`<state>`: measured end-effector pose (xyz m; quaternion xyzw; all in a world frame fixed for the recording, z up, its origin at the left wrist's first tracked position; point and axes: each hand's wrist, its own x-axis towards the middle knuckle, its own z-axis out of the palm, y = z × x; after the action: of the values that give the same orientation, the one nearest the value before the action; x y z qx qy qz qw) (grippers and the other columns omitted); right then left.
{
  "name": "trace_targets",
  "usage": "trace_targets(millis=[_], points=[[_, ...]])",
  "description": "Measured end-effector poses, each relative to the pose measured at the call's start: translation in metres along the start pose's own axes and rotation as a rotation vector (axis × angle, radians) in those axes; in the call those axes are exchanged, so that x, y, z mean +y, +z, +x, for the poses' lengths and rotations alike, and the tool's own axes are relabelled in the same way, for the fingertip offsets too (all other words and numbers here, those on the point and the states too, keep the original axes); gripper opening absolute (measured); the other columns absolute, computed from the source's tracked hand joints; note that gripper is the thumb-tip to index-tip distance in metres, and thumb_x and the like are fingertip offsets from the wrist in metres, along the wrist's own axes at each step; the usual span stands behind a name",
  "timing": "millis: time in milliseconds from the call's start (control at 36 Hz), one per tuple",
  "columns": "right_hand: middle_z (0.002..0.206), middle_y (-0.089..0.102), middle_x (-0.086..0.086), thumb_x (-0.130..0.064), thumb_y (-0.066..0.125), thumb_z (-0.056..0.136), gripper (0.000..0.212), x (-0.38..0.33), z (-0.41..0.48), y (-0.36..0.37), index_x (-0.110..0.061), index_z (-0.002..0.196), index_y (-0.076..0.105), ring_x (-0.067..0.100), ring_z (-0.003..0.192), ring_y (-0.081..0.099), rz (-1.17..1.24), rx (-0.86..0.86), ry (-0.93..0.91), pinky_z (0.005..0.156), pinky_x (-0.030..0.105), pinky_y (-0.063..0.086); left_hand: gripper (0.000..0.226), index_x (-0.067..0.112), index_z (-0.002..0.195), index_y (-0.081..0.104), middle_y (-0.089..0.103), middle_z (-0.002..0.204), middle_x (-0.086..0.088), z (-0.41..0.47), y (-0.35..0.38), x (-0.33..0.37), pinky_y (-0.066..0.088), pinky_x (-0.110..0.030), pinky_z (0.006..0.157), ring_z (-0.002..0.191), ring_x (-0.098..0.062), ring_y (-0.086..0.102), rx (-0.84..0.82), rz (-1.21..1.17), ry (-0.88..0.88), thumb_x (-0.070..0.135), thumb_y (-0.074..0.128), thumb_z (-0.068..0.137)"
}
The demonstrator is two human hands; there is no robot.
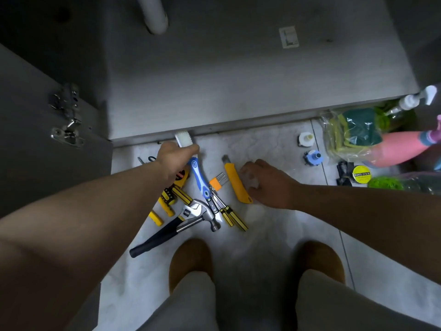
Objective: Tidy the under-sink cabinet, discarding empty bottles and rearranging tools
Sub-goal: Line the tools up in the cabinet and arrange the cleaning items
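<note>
Tools lie in a heap on the pale floor in front of the under-sink cabinet (238,75). My left hand (175,158) grips a blue-and-white brush (198,177) near its white bristle head, which points at the cabinet edge. My right hand (269,185) hovers with fingers spread beside a yellow utility knife (236,182), touching or nearly touching it. Below them lie a hammer (171,231), an adjustable wrench (191,212), yellow-black screwdrivers (235,218) and a small orange comb-like tool (218,180).
The open cabinet door with hinges (66,115) stands at left. A white drain pipe (155,15) hangs inside the cabinet. At right sit a pink bottle (396,149), bagged green sponges (353,132), a pump bottle (412,99), a yellow tape roll (361,174) and two small caps (313,157).
</note>
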<state>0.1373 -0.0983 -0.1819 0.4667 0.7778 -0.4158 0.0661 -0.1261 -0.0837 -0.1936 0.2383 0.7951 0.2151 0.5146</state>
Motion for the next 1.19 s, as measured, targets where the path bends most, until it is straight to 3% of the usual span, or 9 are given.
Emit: trace_targets(millis=[167, 361, 500, 583, 778, 861, 944, 1056, 1194], points=[[0.105, 0.072, 0.007, -0.032, 0.066, 0.092, 0.021, -0.02, -0.017, -0.047, -0.022, 0.11, 0.067, 0.011, 0.067, 0.069, 0.734, -0.257, 0.281, 0.06, 0.024, 0.054, 0.009, 0.008, 0.101, 0.061, 0.067, 0.097, -0.013, -0.046, 0.007, 0.045, 0.063, -0.024, 0.069, 0.08, -0.016, 0.068, -0.472, -0.207, -0.218, 0.008, 0.066, 0.093], [0.084, 0.067, 0.008, -0.028, 0.07, 0.089, 0.019, -0.033, -0.074, -0.078, -0.013, 0.101, 0.069, 0.014, 0.069, 0.056, 0.81, 0.083, 0.261, 0.063, 0.028, 0.047, 0.022, -0.006, 0.11, 0.064, 0.069, 0.099, -0.017, -0.12, 0.042, 0.136, 0.061, -0.029, 0.083, 0.099, -0.024, 0.071, -0.711, -0.004, -0.039, 0.004, 0.07, 0.091], [0.064, 0.059, -0.002, -0.018, 0.073, 0.088, 0.01, -0.03, -0.13, -0.081, -0.015, 0.086, 0.064, 0.01, 0.058, 0.051, 0.783, 0.428, 0.233, 0.062, 0.027, 0.04, 0.017, 0.001, 0.096, 0.068, 0.076, 0.09, -0.012, -0.177, 0.081, 0.164, 0.061, -0.021, 0.07, 0.088, -0.018, 0.075, -0.736, 0.108, 0.162, 0.014, 0.076, 0.089], [0.065, 0.06, 0.001, -0.015, 0.074, 0.087, 0.019, -0.017, -0.164, -0.073, -0.019, 0.076, 0.059, 0.013, 0.062, 0.055, 0.76, 0.547, 0.275, 0.066, 0.029, 0.042, 0.026, 0.007, 0.094, 0.067, 0.072, 0.1, -0.014, -0.208, 0.103, 0.165, 0.062, -0.032, 0.086, 0.096, -0.022, 0.07, -0.666, 0.259, 0.285, 0.029, 0.079, 0.087], [0.062, 0.072, -0.007, -0.013, 0.066, 0.081, 0.02, 0.046, -0.219, -0.024, -0.012, 0.062, 0.061, 0.015, 0.071, 0.071, 0.711, 0.434, 0.689, 0.053, 0.02, 0.044, 0.03, 0.013, 0.116, 0.064, 0.068, 0.113, -0.001, -0.26, 0.123, 0.156, 0.058, -0.031, 0.086, 0.105, -0.013, 0.065, -0.671, 0.664, 0.474, 0.037, 0.064, 0.098], [0.042, 0.059, -0.016, -0.02, 0.066, 0.082, 0.031, 0.07, -0.234, -0.003, -0.017, 0.053, 0.055, 0.006, 0.052, 0.061, 0.677, 0.364, 0.823, 0.043, 0.016, 0.037, 0.025, 0.013, 0.116, 0.066, 0.068, 0.115, -0.003, -0.264, 0.13, 0.152, 0.058, -0.037, 0.094, 0.105, -0.014, 0.067, -0.652, 0.75, 0.537, 0.03, 0.061, 0.1], [0.064, 0.069, -0.003, -0.032, 0.067, 0.081, 0.022, 0.089, -0.239, 0.016, -0.01, 0.077, 0.069, 0.012, 0.055, 0.063, 0.7, 0.365, 0.944, 0.046, 0.019, 0.044, 0.022, 0.013, 0.113, 0.067, 0.069, 0.112, -0.005, -0.258, 0.136, 0.146, 0.057, -0.038, 0.093, 0.104, -0.018, 0.067, -0.607, 0.868, 0.627, 0.029, 0.061, 0.099], [0.076, 0.064, 0.008, -0.034, 0.068, 0.083, 0.029, 0.108, -0.236, 0.032, -0.007, 0.092, 0.065, 0.017, 0.055, 0.057, 0.801, 0.431, 1.067, 0.041, 0.022, 0.034, 0.019, 0.017, 0.111, 0.069, 0.07, 0.108, 0.001, -0.244, 0.143, 0.136, 0.048, -0.014, 0.07, 0.094, -0.013, 0.063, -0.535, 1.041, 0.791, 0.029, 0.062, 0.098], [0.078, 0.066, 0.009, -0.031, 0.069, 0.085, 0.035, 0.134, -0.219, 0.038, -0.002, 0.104, 0.068, 0.018, 0.058, 0.061, 0.98, 0.626, 1.182, 0.038, 0.019, 0.04, 0.021, 0.022, 0.117, 0.066, 0.067, 0.114, 0.003, -0.229, 0.147, 0.123, 0.049, -0.027, 0.089, 0.103, -0.014, 0.061, -0.562, 1.231, 0.835, 0.031, 0.059, 0.099]])
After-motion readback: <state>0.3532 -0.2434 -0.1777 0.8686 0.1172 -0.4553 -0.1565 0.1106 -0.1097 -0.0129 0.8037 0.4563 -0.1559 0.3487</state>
